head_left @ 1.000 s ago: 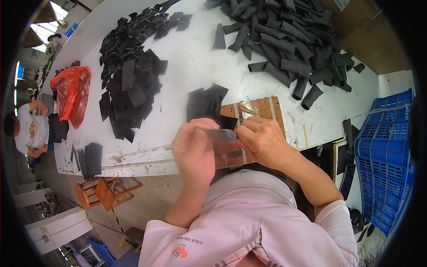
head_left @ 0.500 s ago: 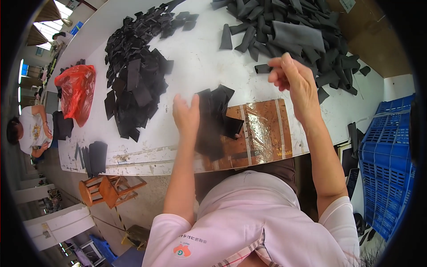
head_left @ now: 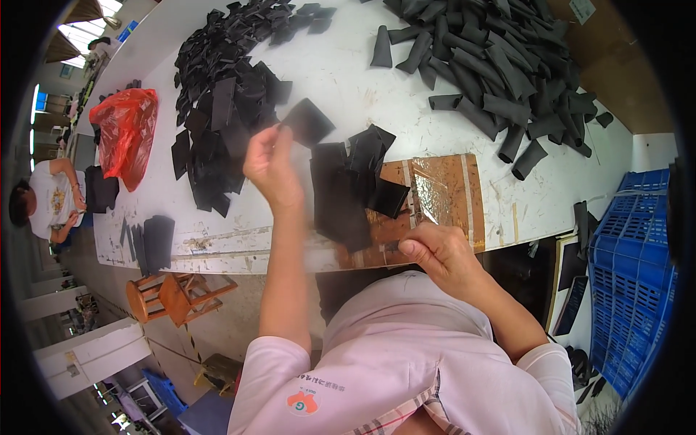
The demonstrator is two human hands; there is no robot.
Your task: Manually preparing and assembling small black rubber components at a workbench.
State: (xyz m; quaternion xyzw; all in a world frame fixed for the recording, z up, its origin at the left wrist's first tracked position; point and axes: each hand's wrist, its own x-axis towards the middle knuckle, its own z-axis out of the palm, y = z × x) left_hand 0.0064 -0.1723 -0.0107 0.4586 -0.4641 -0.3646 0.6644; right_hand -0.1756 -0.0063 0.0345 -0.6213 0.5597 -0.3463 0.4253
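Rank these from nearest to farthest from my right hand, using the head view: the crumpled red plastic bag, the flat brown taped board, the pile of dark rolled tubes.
From your right hand:
1. Flat brown taped board: right at the hand, near table edge.
2. Pile of dark rolled tubes: far right.
3. Crumpled red plastic bag: far left.

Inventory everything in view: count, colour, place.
Table: one, white, centre
Flat pieces: many, black, table's left
Tubes: many, dark grey, table's right
Board: one, brown, table's near edge
Near pieces: several, black, partly over board
Held piece: one, black, beyond near pieces
Strips: several, dark, near left corner
Bag: one, red, far left
Crate: at least one, blue, right
Box: one, brown, upper right
Stool: at least one, brown, lower left
Co-worker: at least one, white top, left
Left hand: one, bare, gripping held piece
Right hand: one, bare, near board
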